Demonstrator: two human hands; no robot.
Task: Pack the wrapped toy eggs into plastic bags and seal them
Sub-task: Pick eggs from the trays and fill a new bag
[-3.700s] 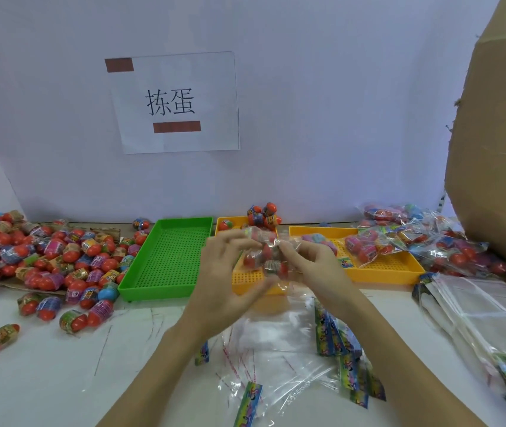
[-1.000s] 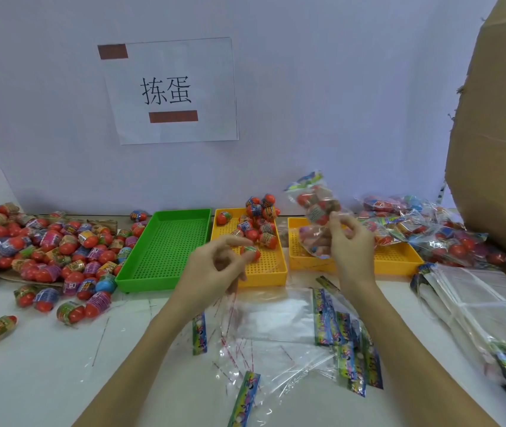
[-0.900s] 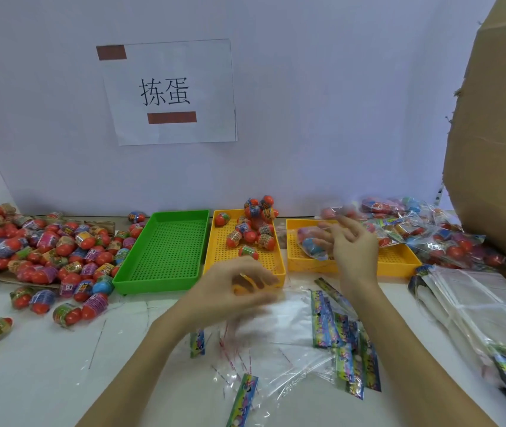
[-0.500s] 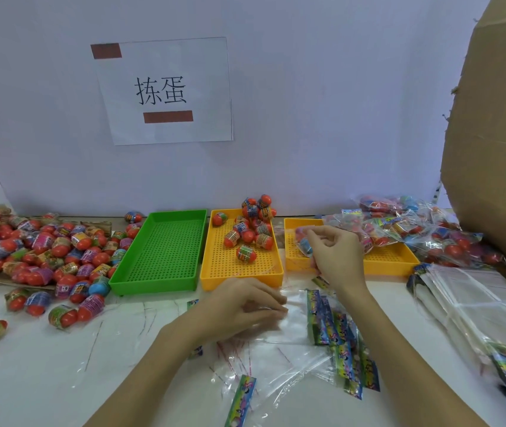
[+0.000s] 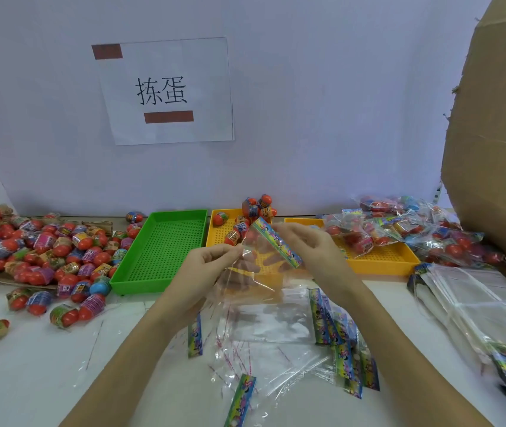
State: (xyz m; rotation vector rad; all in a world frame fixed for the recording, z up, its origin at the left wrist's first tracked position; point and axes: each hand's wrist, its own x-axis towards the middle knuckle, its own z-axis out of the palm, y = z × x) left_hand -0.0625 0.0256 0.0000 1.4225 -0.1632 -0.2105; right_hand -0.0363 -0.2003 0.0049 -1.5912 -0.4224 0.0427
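Head view looks down on a white table (image 5: pixel 30 380) where two bare hands hold one empty clear plastic bag (image 5: pixel 255 272) above the work surface; the left hand (image 5: pixel 202 269) pinches the bag's upper left edge between thumb and curled fingers, and the right hand (image 5: pixel 310 251) grips the other side with its fingers curled behind the bag's colourful printed header strip (image 5: pixel 276 241), which tilts down to the right. Through the film the right fingers show faintly; whether the bag's mouth is spread cannot be told. Beneath the hands lie more flat bags (image 5: pixel 276 328) with printed headers, fanned out on the table. Behind them stand three perforated trays side by side: a green tray (image 5: pixel 165 245) holding nothing, a middle yellow tray (image 5: pixel 214 238) with a small cluster of wrapped toy eggs (image 5: pixel 255 211) at its far end, and a right yellow tray (image 5: pixel 381 260) bearing filled bags (image 5: pixel 368 232) that spill toward a cardboard box (image 5: pixel 498 149) (only its side shows). A large heap of loose eggs (image 5: pixel 45 248) covers the left of the table; a stack of unused bags (image 5: pixel 473 309) lies at the right; a paper sign (image 5: pixel 165 90) hangs on the wall.
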